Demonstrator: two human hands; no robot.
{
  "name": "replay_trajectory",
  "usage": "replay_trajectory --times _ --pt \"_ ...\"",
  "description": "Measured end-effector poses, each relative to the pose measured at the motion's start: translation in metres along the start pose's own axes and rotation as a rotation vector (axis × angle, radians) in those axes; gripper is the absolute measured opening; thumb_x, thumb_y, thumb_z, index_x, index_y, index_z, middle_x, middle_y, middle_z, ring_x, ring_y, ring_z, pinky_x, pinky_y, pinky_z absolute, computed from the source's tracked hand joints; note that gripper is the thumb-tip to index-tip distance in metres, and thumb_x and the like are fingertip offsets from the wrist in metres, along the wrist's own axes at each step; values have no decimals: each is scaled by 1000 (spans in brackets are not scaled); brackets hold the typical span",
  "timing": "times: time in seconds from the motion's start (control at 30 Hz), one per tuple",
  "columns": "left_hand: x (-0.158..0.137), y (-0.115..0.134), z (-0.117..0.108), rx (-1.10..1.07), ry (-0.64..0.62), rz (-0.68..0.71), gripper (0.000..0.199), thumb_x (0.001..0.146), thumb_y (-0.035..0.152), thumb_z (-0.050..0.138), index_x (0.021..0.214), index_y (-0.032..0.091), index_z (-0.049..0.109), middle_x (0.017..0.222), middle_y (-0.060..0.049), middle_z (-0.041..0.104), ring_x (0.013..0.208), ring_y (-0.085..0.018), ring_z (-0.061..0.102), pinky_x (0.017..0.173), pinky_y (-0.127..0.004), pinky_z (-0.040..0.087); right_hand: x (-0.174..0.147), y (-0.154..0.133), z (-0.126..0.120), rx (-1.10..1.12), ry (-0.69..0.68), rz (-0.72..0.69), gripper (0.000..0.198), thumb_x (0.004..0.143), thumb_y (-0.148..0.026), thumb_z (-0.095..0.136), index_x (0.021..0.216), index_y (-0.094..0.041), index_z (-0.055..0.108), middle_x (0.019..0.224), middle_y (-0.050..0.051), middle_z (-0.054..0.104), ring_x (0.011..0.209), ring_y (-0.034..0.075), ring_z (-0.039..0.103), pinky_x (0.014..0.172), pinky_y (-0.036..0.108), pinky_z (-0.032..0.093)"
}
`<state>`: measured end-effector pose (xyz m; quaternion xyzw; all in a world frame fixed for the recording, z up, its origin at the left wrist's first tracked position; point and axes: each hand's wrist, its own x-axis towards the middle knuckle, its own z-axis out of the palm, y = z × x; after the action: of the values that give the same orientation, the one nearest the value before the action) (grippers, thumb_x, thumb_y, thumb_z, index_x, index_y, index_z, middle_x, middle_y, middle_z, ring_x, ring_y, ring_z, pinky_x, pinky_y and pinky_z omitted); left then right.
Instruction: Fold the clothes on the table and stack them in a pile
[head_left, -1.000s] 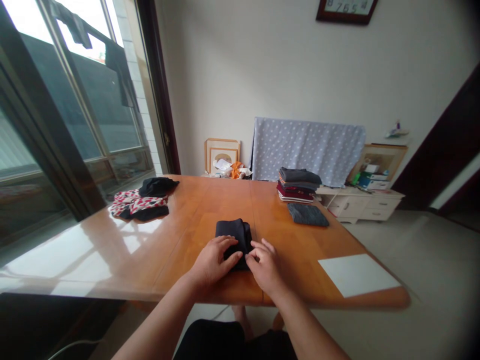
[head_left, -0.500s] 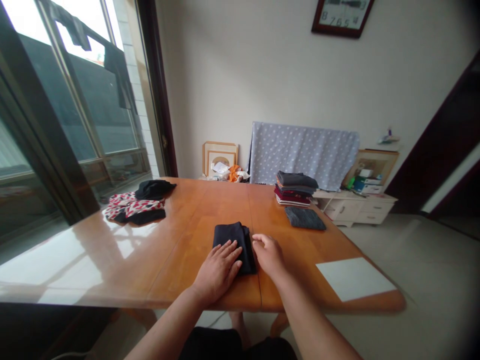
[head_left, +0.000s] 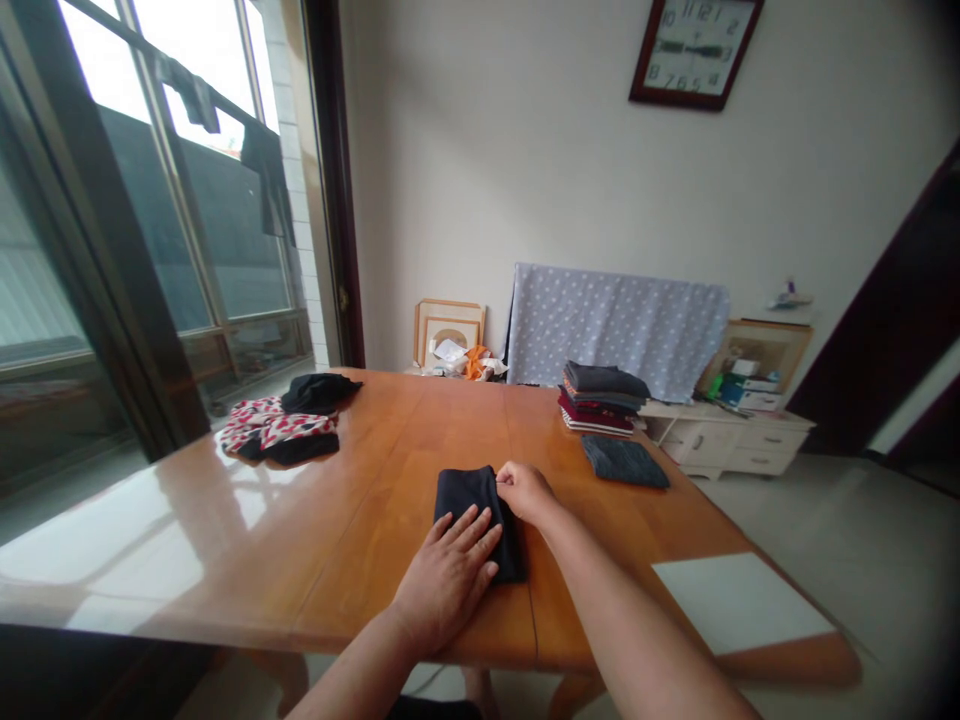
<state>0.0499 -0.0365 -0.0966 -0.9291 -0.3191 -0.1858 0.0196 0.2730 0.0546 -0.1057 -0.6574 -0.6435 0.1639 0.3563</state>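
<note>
The fingers of the right hand are drawn in narrow, thumb against forefinger, and appear to pinch the far right edge of a folded black garment; how much cloth is between them cannot be told. The left hand lies palm down across the near part of the same garment, its fingers slightly spread, pressing rather than gripping.

The garment lies flat near the front edge of the wooden tabletop, close to a seam in the wood. Its right side shows a raised, layered fold. If the right hand pulled harder than the left hand holds down, that fold would probably open or skew; lifting the palm too soon could let the layers spring loose. The glossy wood might also let the whole bundle slide.

Farther out on the right lie a white rectangular sheet near the corner, a folded charcoal garment, and just behind it a stack of folded clothes. The stack looks slightly uneven, so a knock could topple it. On the left, a red-and-white patterned garment and a rumpled black garment lie together. Beyond the tabletop hangs a gray polka-dot cloth.
</note>
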Motion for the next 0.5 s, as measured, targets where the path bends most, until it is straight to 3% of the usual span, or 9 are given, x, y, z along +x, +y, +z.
replay_trajectory --times 0.17,0.3,0.43,0.5 --pt "0 0 -2 -5 4 17 46 103 42 37 149 36 44 159 -2 40 147 -27 34 115 -49 33 7 5 10 449 -33 75 13 73 -27 60 79 -19 69 78 1 71 72 16 61 68 25 45" --pt "1 2 -4 -23 1 22 45 102 41 41 146 37 48 157 -2 43 145 -28 37 115 -51 33 6 6 13 486 -10 137 11 71 -28 60 75 -18 64 68 -1 65 65 14 57 62 23 42" --pt "3 2 -5 -45 -30 7 44 101 42 45 145 39 50 156 -3 44 145 -29 37 115 -55 32 3 1 11 517 -55 167 24 78 -41 59 72 -18 63 64 -1 64 62 14 55 59 24 41" --pt "3 1 -6 -54 -54 0 44 101 43 44 145 40 50 157 -3 42 146 -30 36 115 -57 31 2 -1 9 470 -56 172 27 73 -44 65 69 -17 63 63 -2 62 61 13 52 59 24 39"
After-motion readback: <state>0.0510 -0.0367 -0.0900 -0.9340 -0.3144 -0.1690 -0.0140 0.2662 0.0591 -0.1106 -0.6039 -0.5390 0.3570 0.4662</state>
